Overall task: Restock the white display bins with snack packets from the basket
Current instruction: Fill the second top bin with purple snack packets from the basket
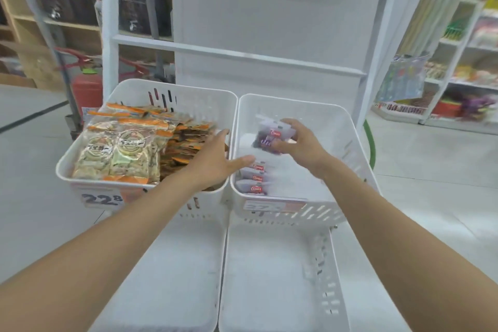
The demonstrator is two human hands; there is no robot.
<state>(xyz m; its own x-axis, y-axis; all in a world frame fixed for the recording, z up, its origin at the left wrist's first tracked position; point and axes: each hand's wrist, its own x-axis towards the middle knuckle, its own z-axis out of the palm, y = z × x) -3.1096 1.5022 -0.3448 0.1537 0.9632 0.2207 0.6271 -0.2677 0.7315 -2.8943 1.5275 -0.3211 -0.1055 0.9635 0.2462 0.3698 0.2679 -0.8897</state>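
Two white display bins stand side by side on the upper tier. The left bin [80, 153] is packed with orange-edged snack packets [118, 153]. The right bin [336, 127] holds a short row of white packets with red labels [256, 178] along its left side. My right hand [301, 147] grips a white and purple snack packet [269, 136] over the middle of the right bin. My left hand [215, 162] lies flat with straight fingers across the rim between the two bins, its fingers over the orange packets. No basket is in view.
Two more white bins sit on the lower tier in front, the left lower bin [172, 277] and the right lower bin [272, 277]. Price tags hang on the upper bins' fronts. A white shelf back panel [269, 21] rises behind. A red fire extinguisher [86, 89] stands at the left.
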